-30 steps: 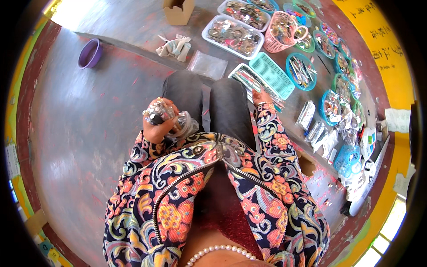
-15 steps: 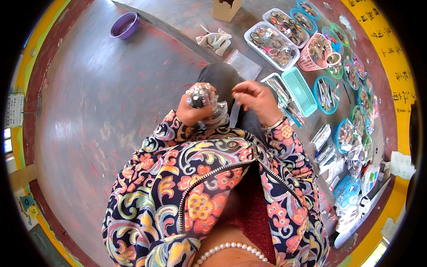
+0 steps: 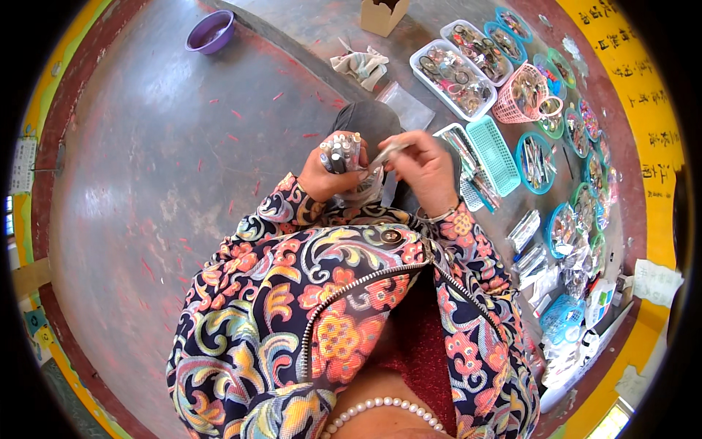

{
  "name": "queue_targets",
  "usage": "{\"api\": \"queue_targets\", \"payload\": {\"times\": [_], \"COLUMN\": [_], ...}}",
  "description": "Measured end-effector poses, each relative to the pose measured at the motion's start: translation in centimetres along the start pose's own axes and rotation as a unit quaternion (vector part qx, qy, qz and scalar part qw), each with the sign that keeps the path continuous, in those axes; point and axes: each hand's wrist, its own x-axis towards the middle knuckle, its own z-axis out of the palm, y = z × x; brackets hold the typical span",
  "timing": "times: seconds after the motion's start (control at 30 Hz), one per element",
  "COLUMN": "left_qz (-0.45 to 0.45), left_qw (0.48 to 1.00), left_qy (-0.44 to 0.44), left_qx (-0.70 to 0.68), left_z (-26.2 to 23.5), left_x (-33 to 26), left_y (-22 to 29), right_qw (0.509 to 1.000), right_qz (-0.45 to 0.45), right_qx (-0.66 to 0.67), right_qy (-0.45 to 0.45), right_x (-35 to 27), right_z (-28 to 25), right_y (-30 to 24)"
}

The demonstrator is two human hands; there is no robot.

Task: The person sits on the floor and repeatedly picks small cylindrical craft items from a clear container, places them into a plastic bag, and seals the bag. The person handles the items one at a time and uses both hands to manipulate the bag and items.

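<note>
Head view: our left hand (image 3: 327,174) grips a bundle of pens (image 3: 338,154) in a clear bag (image 3: 363,189); right hand (image 3: 423,167) pinches one pen (steady now), feeding it in straight.

I note a worn grey concrete floor (image 3: 168,168) with reddish flecks, brightly lit. A purple basin (image 3: 210,31) and a cardboard box (image 3: 385,13) stand at its far edge. A yellow wall (image 3: 647,95) bearing writing runs along the right.
</note>
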Motion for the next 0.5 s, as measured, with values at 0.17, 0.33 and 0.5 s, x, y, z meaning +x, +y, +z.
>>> {"api": "queue_targets", "payload": {"times": [0.17,0.33,0.5], "left_qz": [0.011,-0.003,0.035], "left_qw": [1.000,0.999,0.999], "left_qy": [0.004,0.033,-0.002], "left_qx": [-0.005,-0.007,0.011], "left_z": [-0.2,0.3,-0.2], "left_x": [0.3,0.1,0.3], "left_y": [-0.4,0.2,-0.3], "right_qw": [0.965,0.908,0.887], "right_qz": [-0.026,-0.001,0.019], "right_qx": [0.226,0.379,0.416], "right_qy": [0.131,0.179,0.197], "right_x": [0.1,0.1,-0.2], "right_z": [-3.8,-8.2,-9.8], "right_y": [-1.1,1.3,2.1]}}
